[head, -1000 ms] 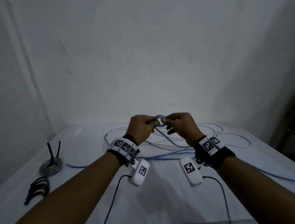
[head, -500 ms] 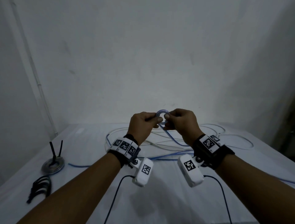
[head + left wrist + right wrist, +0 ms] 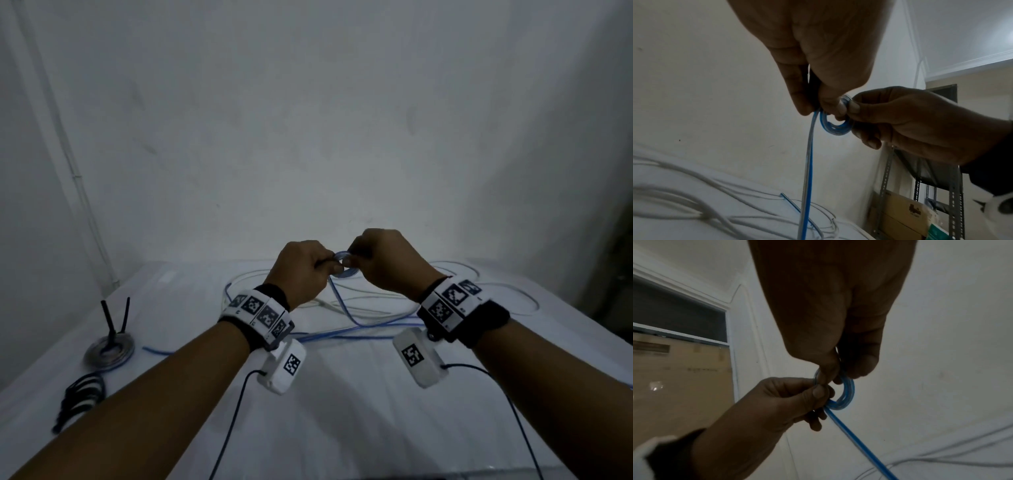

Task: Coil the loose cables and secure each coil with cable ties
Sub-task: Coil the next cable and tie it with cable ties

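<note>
Left hand: we pinch the blue coil.
Right hand: we pinch the same coil's other side.
Cable: hangs down to the table.

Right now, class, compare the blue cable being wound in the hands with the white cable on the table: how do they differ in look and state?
The blue cable is partly wound into a small tight coil, pinched between the left hand and right hand; the white cable sprawls in wide loose loops. The blue cable's coil is lifted off the table; the white cable lies flat on it, untouched. Both are thin, flexible, and not yet tied.
</note>
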